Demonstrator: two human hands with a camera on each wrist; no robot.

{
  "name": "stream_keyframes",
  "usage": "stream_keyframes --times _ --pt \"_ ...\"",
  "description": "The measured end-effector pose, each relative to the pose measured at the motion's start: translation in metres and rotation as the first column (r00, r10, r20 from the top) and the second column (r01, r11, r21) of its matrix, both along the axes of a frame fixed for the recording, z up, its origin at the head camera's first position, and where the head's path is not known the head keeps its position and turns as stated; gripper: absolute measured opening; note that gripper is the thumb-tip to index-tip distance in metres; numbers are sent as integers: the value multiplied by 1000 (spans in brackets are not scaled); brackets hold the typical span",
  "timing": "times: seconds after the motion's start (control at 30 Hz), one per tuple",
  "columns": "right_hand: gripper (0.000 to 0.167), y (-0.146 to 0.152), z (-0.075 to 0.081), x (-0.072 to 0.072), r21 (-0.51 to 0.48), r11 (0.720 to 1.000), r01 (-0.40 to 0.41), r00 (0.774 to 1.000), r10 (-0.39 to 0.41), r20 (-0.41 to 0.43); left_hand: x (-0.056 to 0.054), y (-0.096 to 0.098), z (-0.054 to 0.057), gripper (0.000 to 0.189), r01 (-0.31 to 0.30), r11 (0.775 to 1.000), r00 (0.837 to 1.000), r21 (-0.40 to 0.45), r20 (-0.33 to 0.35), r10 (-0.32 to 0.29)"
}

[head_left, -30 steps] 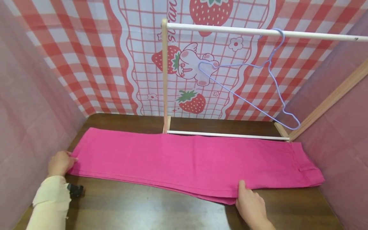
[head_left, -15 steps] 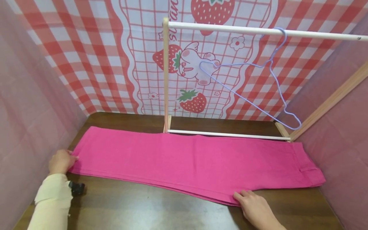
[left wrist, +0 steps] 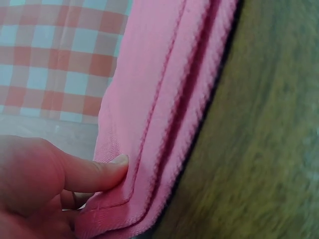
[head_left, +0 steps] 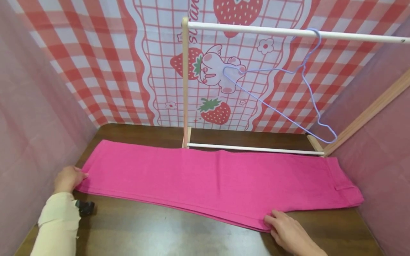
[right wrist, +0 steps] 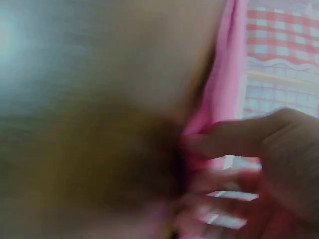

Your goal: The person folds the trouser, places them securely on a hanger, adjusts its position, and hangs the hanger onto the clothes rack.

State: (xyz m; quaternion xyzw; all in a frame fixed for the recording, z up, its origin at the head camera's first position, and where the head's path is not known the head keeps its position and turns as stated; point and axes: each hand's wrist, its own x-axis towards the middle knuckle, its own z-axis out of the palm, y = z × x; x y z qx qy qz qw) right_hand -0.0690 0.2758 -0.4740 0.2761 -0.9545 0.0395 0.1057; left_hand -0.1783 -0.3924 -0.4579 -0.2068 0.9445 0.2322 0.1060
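Bright pink trousers (head_left: 192, 174), folded lengthwise, lie across the table with the waistband (head_left: 346, 185) at the right. My left hand (head_left: 66, 179) pinches the leg hem at the left end. In the left wrist view the thumb (left wrist: 107, 174) lies on top of the stitched hem corner, with the other fingers underneath. At the crotch corner on the near edge, my right hand (head_left: 286, 227) pinches the cloth between thumb and fingers. The right wrist view is blurred, but the thumb (right wrist: 234, 142) shows against the pink fabric (right wrist: 224, 94).
Behind the trousers stands a wooden rack with a white top rail (head_left: 250, 29) and a low white bar (head_left: 256, 148). A lilac wire hanger (head_left: 282, 115) hangs from the rail. Pinkish side walls (head_left: 38, 89) and a checked cloth (head_left: 96, 64) enclose the brown table (head_left: 166, 231).
My right hand shifted its hold at the crotch corner and drew it slightly right and nearer. The upper layer's edge now lies closer over the lower one. My left hand stayed at the hem.
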Motion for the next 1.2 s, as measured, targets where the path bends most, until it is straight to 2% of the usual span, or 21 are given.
stream_keyframes --times 0.1,0.13,0.23,0.37,0.5,0.6,0.73,0.87,0.93,1.0,1.1,1.2 --pt "30 -5 11 -3 76 997 19 996 -26 91 0 0 0 45 21 1000 1000 -20 -4 -21" --pt "29 -9 13 -5 87 996 17 996 -25 89 0 0 0 45 22 1000 1000 -22 -5 -22" --pt "32 -24 12 -14 84 996 -19 1000 21 -17 1 0 1 44 17 1000 1000 -20 -13 -17" --pt "37 -48 7 -25 93 993 -72 982 86 -167 3 1 2 43 14 1000 1000 -18 -17 -14" --pt "39 -73 4 -34 139 986 -91 972 118 -201 3 2 3 43 9 1000 1000 -24 -22 -9" --pt "28 -88 2 -38 158 977 -142 966 172 -192 3 3 3 43 3 1000 1000 -31 -24 -4" --pt "20 -93 4 -38 119 968 -222 945 244 -219 1 7 1 44 14 999 1000 -35 -15 -14" --pt "22 -87 4 -32 80 938 -338 899 347 -267 -1 9 0 45 31 999 1000 -33 -5 -31" --pt "22 -85 1 -30 96 910 -402 879 414 -238 -1 7 0 45 34 999 999 -40 -4 -34" --pt "23 -85 0 -28 110 894 -434 881 447 -157 -1 5 1 44 29 999 1000 -42 -8 -30" --pt "21 -82 7 -27 79 904 -421 907 419 43 -1 3 2 44 20 999 1000 -35 -11 -20" --pt "20 -71 22 -31 -22 936 -352 908 347 235 -3 5 0 44 4 1000 1000 -19 -7 -4"
